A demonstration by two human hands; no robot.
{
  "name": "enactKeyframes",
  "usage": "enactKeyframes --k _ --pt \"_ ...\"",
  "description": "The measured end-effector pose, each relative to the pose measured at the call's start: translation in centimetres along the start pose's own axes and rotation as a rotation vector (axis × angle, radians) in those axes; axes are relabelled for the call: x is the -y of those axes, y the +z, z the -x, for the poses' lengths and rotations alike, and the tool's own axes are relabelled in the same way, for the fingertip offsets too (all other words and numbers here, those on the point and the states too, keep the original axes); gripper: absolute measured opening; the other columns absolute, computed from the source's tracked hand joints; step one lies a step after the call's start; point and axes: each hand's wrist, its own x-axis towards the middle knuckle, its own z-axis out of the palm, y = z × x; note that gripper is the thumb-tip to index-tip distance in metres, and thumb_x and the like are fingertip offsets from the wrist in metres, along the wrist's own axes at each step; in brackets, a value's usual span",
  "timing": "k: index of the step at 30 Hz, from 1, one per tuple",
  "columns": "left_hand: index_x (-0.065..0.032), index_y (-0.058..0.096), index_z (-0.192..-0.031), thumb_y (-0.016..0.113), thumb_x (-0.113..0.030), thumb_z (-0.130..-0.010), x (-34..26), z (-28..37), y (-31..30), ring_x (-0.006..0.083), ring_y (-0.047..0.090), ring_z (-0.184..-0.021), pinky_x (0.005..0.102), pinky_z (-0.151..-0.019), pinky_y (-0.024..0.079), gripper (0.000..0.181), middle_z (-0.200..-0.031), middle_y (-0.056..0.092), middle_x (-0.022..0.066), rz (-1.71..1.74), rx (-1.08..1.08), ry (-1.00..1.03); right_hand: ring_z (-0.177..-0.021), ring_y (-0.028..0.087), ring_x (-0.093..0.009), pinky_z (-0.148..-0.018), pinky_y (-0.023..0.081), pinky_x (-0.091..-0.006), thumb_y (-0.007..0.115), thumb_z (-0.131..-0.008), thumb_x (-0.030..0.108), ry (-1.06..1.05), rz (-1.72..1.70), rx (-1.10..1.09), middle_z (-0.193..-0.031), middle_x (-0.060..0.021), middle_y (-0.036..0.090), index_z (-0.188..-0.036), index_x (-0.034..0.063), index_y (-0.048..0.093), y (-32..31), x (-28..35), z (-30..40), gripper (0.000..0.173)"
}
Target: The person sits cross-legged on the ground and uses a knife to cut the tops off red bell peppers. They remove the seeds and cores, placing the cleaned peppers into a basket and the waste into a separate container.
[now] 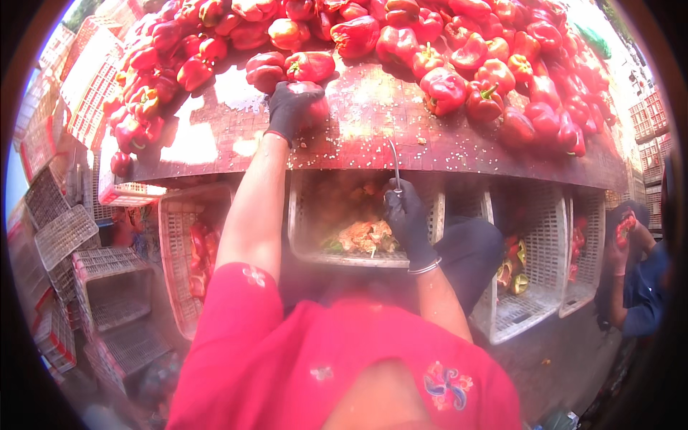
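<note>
My left hand (290, 110), in a dark glove, reaches out over the table and grips a red bell pepper (316, 110) that it partly covers. Two more red peppers, one of them whole on its side (310, 66), lie just beyond it. In my right hand (407, 217), also gloved, is a thin curved metal blade (396, 161) pointing up over the table's near edge. Its handle is mostly hidden in my fist. Under that hand, a plastic crate (349, 261) below the edge holds pepper cores and scraps (365, 236).
A large heap of red bell peppers (398, 45) covers the far side of the wooden table (365, 113), with pale seeds scattered in front. Crates with cut peppers stand left (166, 258) and right (529, 317). A person (645, 285) holds a pepper at far right. Stacked crates (113, 258) fill the left.
</note>
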Motion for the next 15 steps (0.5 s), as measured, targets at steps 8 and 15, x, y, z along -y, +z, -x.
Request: enactKeyframes --k 8,15 --pt "-0.0004 0.046 -0.117 0.083 -0.027 -0.059 6.9 11.0 2.6 0.0247 0.053 -0.102 0.0357 -0.089 0.045 0.074 -0.109 0.052 0.0138 0.056 -0.231 0.455 -0.056 0.058 -0.022 -0.054 0.044 -0.035 0.059 -0.084 0.018 -0.18 0.094 0.1 -0.065 -0.0119 0.058 -0.091 0.0024 0.056 4.1 4.3 -1.2 0.018" --pt "-0.004 0.047 -0.116 0.079 -0.014 -0.067 5.4 12.4 1.9 0.0188 0.056 -0.095 0.032 -0.085 0.049 0.06 -0.107 0.053 0.0086 0.503 -0.242 0.323 -0.058 0.056 -0.027 -0.056 0.043 -0.0374 0.059 -0.078 0.016 -0.079 0.154 0.342 -0.062 -0.0147 0.053 -0.079 0.0028 0.054 4.4 0.6 2.8 0.014"
